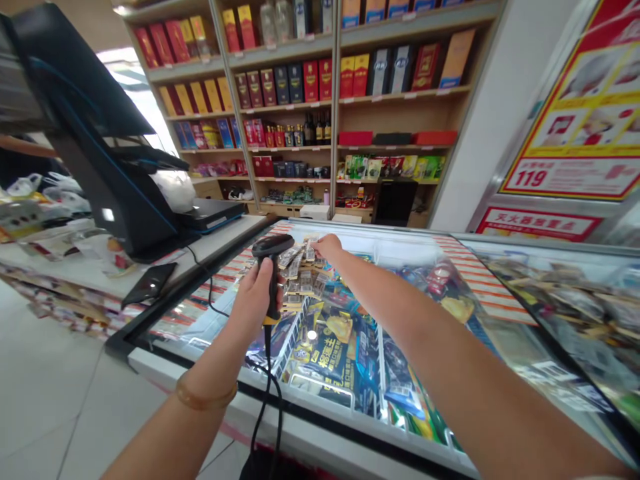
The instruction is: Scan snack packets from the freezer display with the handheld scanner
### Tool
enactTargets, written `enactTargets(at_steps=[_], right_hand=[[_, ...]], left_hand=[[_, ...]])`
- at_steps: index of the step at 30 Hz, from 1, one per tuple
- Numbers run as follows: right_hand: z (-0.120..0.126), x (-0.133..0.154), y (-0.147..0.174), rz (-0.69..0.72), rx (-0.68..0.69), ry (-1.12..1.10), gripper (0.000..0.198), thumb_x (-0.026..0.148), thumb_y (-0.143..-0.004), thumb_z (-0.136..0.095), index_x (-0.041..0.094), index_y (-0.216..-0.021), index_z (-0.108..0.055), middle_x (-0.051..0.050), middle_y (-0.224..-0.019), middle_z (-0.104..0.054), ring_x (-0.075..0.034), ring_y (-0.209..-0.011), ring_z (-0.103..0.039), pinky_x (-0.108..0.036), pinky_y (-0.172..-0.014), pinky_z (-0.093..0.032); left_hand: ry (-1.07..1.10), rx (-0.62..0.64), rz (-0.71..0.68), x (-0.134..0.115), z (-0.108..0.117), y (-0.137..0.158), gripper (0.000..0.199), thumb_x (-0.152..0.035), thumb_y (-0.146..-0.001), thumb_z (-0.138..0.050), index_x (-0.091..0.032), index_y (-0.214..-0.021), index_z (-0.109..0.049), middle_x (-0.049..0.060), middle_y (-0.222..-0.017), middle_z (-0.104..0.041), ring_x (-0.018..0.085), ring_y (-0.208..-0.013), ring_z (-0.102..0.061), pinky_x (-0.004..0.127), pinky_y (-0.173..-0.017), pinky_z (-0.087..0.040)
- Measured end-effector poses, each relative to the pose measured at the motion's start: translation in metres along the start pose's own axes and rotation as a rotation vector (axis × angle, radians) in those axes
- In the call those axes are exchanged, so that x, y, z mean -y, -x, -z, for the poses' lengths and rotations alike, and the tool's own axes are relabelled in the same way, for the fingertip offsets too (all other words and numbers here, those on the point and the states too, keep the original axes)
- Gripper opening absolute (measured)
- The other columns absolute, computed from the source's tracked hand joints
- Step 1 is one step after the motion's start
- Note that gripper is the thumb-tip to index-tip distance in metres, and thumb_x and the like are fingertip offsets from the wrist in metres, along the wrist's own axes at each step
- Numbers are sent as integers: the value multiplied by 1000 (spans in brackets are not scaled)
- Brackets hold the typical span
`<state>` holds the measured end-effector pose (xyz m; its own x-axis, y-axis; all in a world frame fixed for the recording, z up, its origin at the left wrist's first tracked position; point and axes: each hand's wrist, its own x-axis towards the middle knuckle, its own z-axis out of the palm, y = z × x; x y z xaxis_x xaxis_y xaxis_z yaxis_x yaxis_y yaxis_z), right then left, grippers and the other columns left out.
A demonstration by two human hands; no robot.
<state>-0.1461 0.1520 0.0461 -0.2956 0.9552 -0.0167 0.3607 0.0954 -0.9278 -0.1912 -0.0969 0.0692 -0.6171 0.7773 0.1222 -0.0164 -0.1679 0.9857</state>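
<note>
A black barcode scanner (pixel 273 250) with a cord is gripped by the handle in my left hand (pixel 255 293), upright above the freezer's glass top. My right hand (pixel 329 247) reaches across the glass to the far end of a pile of small packets (pixel 303 283) with printed labels. Its fingers are closed at a small labelled packet (pixel 311 252) at the edge of the pile. Below the glass, bagged frozen goods (pixel 330 347) lie in white wire baskets.
On the left counter (pixel 210 257) stand a black checkout terminal (pixel 95 147) and a dark phone-like device (pixel 150 283). Shelves (pixel 280 107) of boxed bottles line the back. A second freezer section (pixel 560 300) extends right. Part of another person (pixel 25 157) shows far left.
</note>
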Motion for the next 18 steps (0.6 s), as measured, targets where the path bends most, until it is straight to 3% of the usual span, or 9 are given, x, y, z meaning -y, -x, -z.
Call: enactTargets(at_steps=[4,8,13,18], right_hand=[[17,-6,3,94,-20,159,16,26,-87,-79,16,-74,-77,-7,-72,-76,-22,-81,-76,-26,-77,-54],[60,-29,9,259,-101,350,21,25,-97,-63,16,-97,-83,-7,-100,-82,-21,-102,-75,-25,-89,-52],[149,-98,19,260,-233,460,31,17,-96,-58,14,-119,-79,-12,-120,-77,-20,-113,-71,-28,-105,-49],[252,-169,41,116,-369,613,36,14,-95,-55,13,-124,-77,-15,-126,-71,-22,-116,-68,-32,-109,-47]], left_hand=[[2,32,-6,10,-13,-3,59,-78,-78,-69,-22,-90,-55,-3,-68,-61,9,-43,-50,22,-39,-39],[12,61,-9,21,-41,1,62,-81,-77,-67,-22,-90,-54,-5,-65,-59,9,-41,-49,22,-38,-38],[32,196,41,38,-105,23,63,-83,-78,-66,-22,-91,-53,-4,-67,-60,9,-43,-50,22,-39,-39],[82,334,102,58,-182,54,68,-87,-74,-66,-22,-89,-53,-4,-67,-59,8,-41,-48,22,-38,-37]])
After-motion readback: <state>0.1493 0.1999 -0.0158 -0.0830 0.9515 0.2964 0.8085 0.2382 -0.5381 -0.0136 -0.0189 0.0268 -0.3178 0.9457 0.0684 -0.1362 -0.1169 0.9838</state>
